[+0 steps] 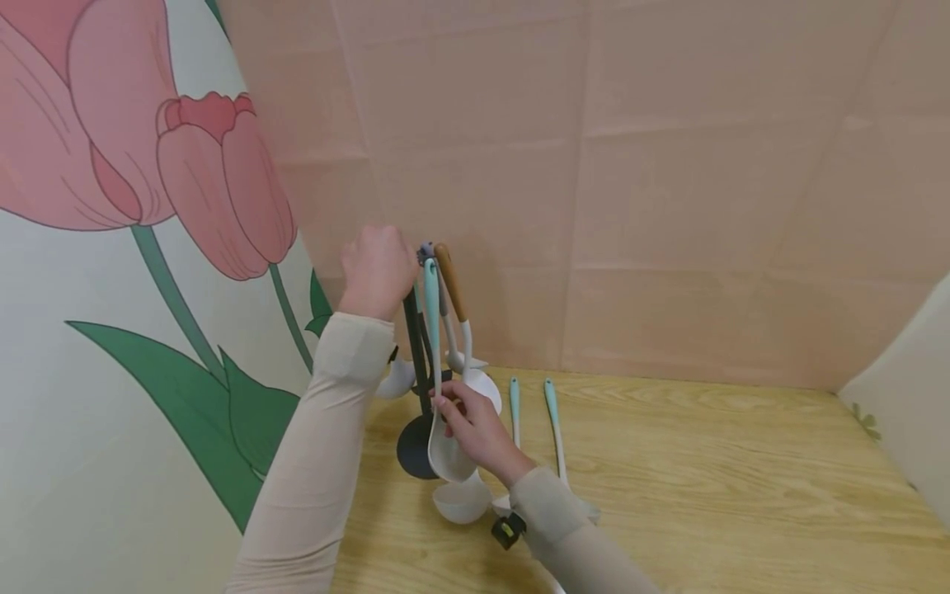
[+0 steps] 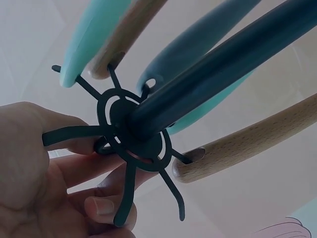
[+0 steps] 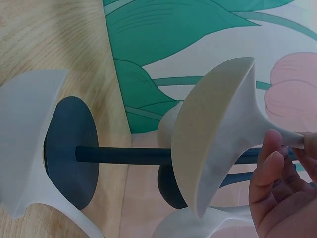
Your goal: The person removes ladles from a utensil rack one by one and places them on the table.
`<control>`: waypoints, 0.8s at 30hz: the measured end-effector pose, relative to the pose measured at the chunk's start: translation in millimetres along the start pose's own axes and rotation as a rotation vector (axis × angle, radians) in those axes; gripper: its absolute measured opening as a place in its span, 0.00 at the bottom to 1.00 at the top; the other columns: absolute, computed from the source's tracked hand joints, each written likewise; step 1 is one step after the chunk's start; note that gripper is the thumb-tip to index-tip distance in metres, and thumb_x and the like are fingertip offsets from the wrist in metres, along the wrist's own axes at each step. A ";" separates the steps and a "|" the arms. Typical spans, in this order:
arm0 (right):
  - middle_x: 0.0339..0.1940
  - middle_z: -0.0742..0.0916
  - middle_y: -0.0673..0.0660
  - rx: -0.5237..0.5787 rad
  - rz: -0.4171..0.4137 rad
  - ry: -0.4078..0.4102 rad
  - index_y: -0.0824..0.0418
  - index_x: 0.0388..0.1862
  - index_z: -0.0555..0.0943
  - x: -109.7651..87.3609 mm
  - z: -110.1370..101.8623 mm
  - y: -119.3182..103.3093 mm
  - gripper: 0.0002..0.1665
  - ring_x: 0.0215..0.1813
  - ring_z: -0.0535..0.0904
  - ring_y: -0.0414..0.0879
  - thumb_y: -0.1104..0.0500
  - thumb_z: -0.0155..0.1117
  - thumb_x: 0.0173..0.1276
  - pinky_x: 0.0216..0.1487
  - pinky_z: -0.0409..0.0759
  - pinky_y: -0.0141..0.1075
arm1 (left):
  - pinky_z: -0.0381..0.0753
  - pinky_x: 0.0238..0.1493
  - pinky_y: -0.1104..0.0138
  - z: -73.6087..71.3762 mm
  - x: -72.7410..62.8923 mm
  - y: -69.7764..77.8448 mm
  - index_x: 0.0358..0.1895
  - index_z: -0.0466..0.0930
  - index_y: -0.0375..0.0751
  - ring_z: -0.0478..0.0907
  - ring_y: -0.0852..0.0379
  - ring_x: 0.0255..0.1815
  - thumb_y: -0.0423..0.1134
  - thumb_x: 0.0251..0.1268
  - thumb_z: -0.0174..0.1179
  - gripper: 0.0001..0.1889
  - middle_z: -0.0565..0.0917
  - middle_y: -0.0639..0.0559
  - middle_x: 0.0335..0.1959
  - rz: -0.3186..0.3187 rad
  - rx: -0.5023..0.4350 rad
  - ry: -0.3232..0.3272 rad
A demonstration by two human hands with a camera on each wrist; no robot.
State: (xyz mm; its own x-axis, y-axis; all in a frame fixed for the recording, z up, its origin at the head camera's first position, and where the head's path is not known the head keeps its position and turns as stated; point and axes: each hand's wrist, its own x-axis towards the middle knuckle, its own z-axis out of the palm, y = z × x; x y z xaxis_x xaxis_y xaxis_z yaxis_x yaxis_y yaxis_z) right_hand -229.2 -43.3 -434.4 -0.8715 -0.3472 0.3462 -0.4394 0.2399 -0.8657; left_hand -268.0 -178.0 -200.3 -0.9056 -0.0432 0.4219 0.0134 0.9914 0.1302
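Up at the top of a black utensil stand, my left hand (image 1: 380, 272) grips its hooked ring (image 2: 101, 111), fingers curled in among the hooks. The stand's dark post (image 3: 124, 154) rises from a round black base (image 1: 417, 445). My right hand (image 1: 475, 425) pinches the neck of a white ladle (image 3: 218, 134) with a teal handle (image 1: 432, 309). This ladle is upright beside the post, bowl downward, with its handle end near the hooks. In the left wrist view, wooden-handled utensils (image 2: 247, 141) and a grey-blue handle (image 2: 183, 44) hang from other hooks.
Another white ladle bowl (image 1: 462, 502) rests on the wooden table (image 1: 712, 462) in front of the base. Two teal-handled utensils, one with its handle (image 1: 552, 404) farther right, lie beside it. A tulip-painted wall (image 1: 223, 181) stands close on the left, a pinkish backdrop (image 1: 668, 206) behind.
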 end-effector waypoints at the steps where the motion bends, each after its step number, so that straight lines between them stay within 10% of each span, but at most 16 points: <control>1: 0.40 0.85 0.53 0.002 -0.006 0.004 0.60 0.55 0.79 0.3 0.0 0.1 0.14 0.27 0.80 0.46 0.55 0.52 0.80 0.32 0.80 0.35 | 0.74 0.28 0.58 0.0 0.1 -0.1 0.19 0.72 0.42 0.74 0.49 0.25 0.40 0.75 0.42 0.21 0.76 0.46 0.24 0.000 -0.006 0.002; 24: 0.40 0.85 0.55 0.033 -0.017 0.033 0.56 0.53 0.80 -1.5 -3.7 -4.1 0.11 0.28 0.80 0.52 0.56 0.53 0.80 0.31 0.80 0.35 | 0.73 0.25 0.61 1.0 -0.1 2.0 0.19 0.72 0.42 0.74 0.51 0.25 0.42 0.77 0.42 0.22 0.77 0.46 0.25 -0.005 0.024 -0.013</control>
State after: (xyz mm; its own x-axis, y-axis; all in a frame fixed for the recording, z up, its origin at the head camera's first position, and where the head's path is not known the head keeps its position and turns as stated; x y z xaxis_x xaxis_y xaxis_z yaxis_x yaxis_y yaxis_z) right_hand -226.9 -40.4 -430.0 -0.8708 -0.3206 0.3726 -0.4477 0.2041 -0.8706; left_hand -268.3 -175.9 -201.0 -0.9109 -0.0469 0.4099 -0.0014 0.9939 0.1105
